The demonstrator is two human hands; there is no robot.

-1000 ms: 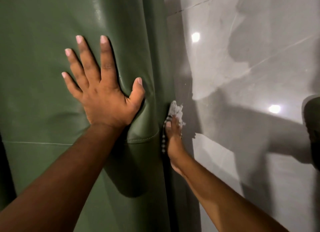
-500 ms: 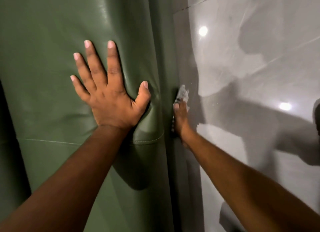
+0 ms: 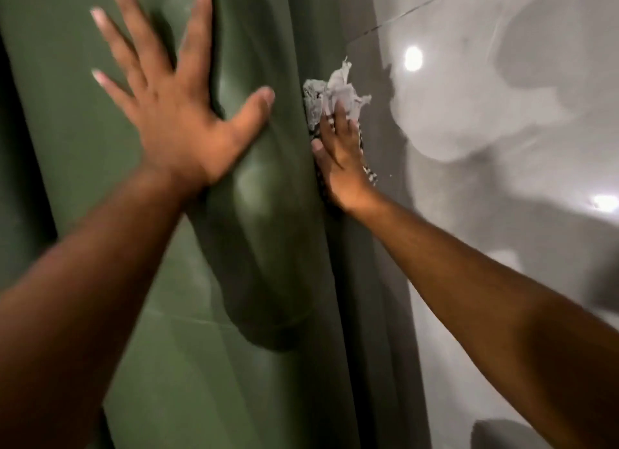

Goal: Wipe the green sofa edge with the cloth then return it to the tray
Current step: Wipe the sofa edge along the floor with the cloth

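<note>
Here the view is soft with motion blur, so fine detail is hard to read. At the far left a dark strip runs down the frame beside the green sofa (image 3: 100,214), whose glossy leather-like surface fills the left half. A rounded, padded bulge of the sofa runs down the middle of that green area, with a pale stitched seam crossing near its lower end. The left hand (image 3: 177,113) lies flat on the sofa, fingers (image 3: 134,39) spread wide and pointing up, thumb stretched out to the right over the padded bulge; it grips nothing, only presses on the upholstery. Its forearm comes in from the lower left corner.

Just right of the bulge is the sofa's side edge, a darker green band running top to bottom. The right hand (image 3: 338,153) is laid against this edge, fingers extended upward and fairly flat, pinning the cloth (image 3: 331,93) to the edge under the fingers and palm rather than closing round it. The cloth is pale grey and crumpled; it bunches above the fingertips, and a patterned, dark-and-light part of it shows below the outer side of the hand near the wrist. The right forearm enters from the lower right.

Farther right lies the shiny grey tiled floor (image 3: 502,180), with a thin grout line, bright light reflections and broad shadows.
</note>
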